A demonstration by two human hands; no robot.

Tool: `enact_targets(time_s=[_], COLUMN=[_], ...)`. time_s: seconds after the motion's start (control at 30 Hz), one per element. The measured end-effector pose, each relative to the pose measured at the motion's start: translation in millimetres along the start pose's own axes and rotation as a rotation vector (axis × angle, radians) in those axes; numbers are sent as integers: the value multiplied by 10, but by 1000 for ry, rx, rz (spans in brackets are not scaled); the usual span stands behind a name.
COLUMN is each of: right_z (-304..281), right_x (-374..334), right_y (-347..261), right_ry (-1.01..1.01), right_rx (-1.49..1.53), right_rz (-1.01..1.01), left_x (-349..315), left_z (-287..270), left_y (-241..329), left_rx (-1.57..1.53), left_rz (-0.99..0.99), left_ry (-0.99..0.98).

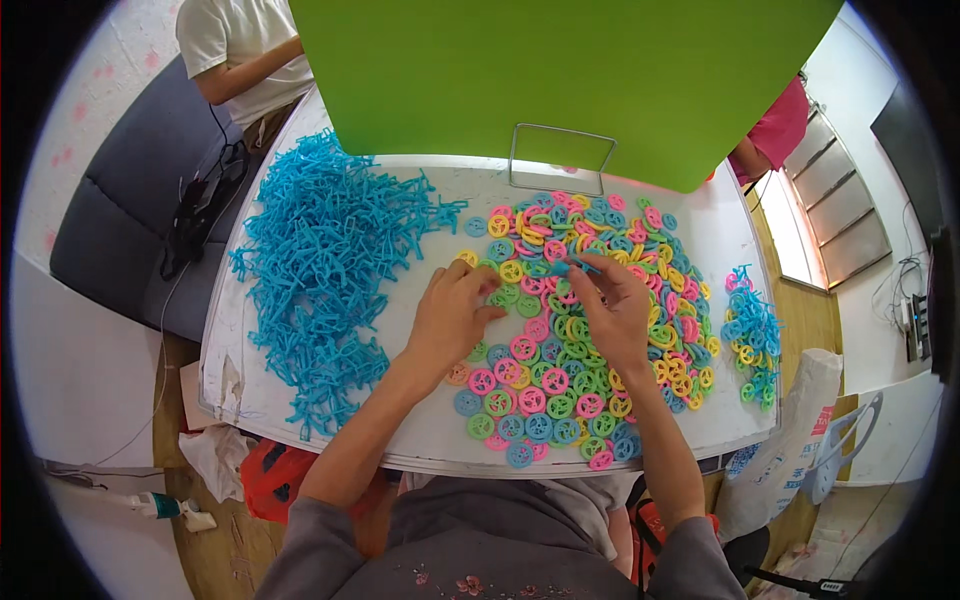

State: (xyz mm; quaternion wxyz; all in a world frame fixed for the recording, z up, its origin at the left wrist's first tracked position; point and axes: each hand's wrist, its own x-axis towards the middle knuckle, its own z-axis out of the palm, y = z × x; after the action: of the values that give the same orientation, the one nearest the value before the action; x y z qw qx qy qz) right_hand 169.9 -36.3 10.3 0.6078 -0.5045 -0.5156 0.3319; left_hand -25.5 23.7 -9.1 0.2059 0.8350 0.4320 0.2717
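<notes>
A spread of small plastic wheels [560,380] in pink, green, yellow and blue covers the middle of the white table [700,240]. My left hand [452,310] hovers at the left edge of that spread, fingers curled around a wheel near a yellow one. My right hand [612,305] pinches a blue stick piece [572,267] with a wheel on it above the spread. Left of my hands lies a big heap of blue stick pieces [320,270].
A small pile of joined blue sticks with wheels [750,335] lies at the table's right edge. A green board [560,80] on a wire stand [560,158] blocks the far side. Other people sit at the far left [245,55] and far right [775,130]. A white sack [790,440] stands right of me.
</notes>
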Motion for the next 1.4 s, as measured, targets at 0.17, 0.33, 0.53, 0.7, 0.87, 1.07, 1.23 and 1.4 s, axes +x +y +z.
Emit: enact_targets(time_s=[0.17,0.33,0.53,0.7,0.87,1.07,1.23,1.4], right_z=[32,16,43,-4,-20,1,29,85], right_x=[-8,-23,-46,-32,-21,-33,-54,-77], right_y=[7,5,65,46,-76,-105,-50,-79], right_ry=[18,34,-6,-52,-102,-129,-152,-174], right_rx=[-77,-167,-273,-219,-427,-332,-308,-191], right_rz=[24,9,-33,50,-89,63,114,226], left_x=[-47,69,75,55,34,16,-14,-27], left_z=[54,-46,-125,-96,-27,-1,41,60], left_y=[37,212,199,234,206,186,207,215], left_rx=[-13,-666,-1029,-1149,-1255,-1200,-1201,-1209], left_rz=[67,-159,-186,-247,-318,-364,-325,-322], left_ry=[-13,137,15,-67,-63,-64,26,87])
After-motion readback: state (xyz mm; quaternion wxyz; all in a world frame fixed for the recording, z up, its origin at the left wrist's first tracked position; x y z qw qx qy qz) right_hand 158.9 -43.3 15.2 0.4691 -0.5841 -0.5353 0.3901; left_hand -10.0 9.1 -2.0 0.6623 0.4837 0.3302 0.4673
